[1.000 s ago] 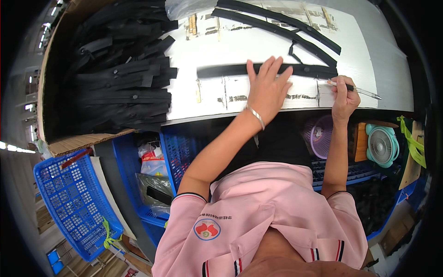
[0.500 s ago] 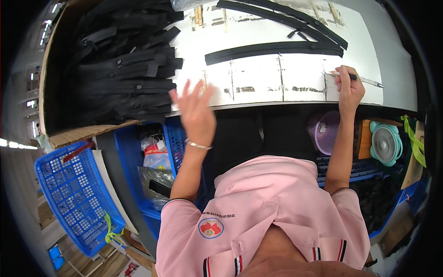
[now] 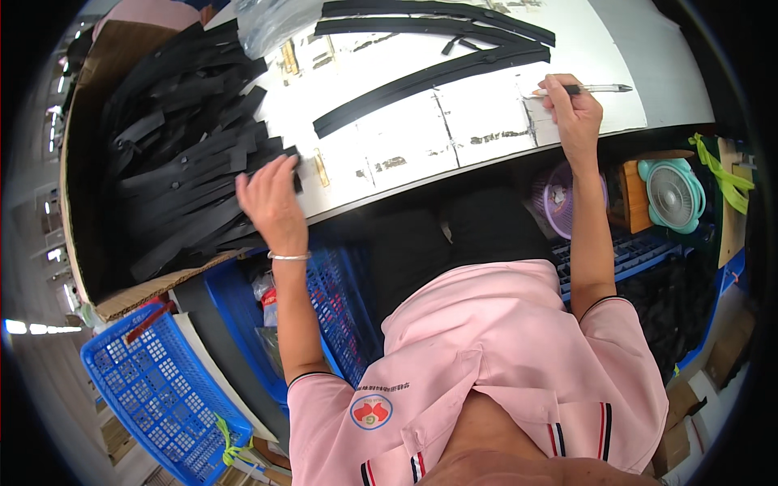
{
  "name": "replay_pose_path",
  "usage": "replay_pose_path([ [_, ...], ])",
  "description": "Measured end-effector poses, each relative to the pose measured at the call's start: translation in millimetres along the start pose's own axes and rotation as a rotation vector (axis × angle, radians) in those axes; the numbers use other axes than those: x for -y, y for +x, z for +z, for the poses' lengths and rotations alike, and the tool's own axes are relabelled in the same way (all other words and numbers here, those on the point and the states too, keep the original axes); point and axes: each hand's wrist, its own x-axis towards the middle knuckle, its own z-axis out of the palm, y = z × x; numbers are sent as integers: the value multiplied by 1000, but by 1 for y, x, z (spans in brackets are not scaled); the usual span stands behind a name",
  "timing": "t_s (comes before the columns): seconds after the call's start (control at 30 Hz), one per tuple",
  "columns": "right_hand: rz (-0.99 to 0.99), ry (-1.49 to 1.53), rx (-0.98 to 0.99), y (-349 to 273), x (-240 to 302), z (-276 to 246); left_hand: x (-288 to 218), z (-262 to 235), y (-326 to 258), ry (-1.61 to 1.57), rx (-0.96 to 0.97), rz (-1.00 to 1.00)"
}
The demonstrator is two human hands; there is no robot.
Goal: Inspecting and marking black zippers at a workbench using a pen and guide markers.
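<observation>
My right hand [image 3: 574,113] pinches a slim pen [image 3: 596,88] over the white board [image 3: 405,138]. The pen's pale tip points left and its clear barrel sticks out to the right. Just beyond it lies a black zipper strip [image 3: 429,85], slanting across the board. More black zipper strips [image 3: 454,28] lie farther back, with small dangling tabs. My left hand [image 3: 274,202], a bangle at its wrist, is at the right edge of a heap of black strips [image 3: 174,174]. Its fingers are apart and slightly bent over the strip ends; nothing shows firmly held.
A cardboard box [image 3: 89,105] surrounds the heap. Clear plastic [image 3: 275,24] lies at the back. Blue baskets [image 3: 162,389] stand below the table edge at left. A purple basket [image 3: 559,202] and a teal fan [image 3: 674,194] are at the right, below the table.
My left hand has moved left from the board's edge to the heap of strips. My right hand still holds the pen. The whole view has turned and shifted.
</observation>
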Motion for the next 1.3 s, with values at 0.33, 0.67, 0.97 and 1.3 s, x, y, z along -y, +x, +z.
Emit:
replay_pose_path([
  [0.33,-43,-27,-18,0,3,3,-95,67,84,-751,160,52],
  [0.67,-466,-248,371,-36,46,62,-99,72,82,-858,256,125],
  [0.97,-622,-619,465,-40,34,49,-27,59,78,-414,56,304],
  [1.3,-520,-669,278,-22,18,-26,18,57,76,-300,-152,159],
])
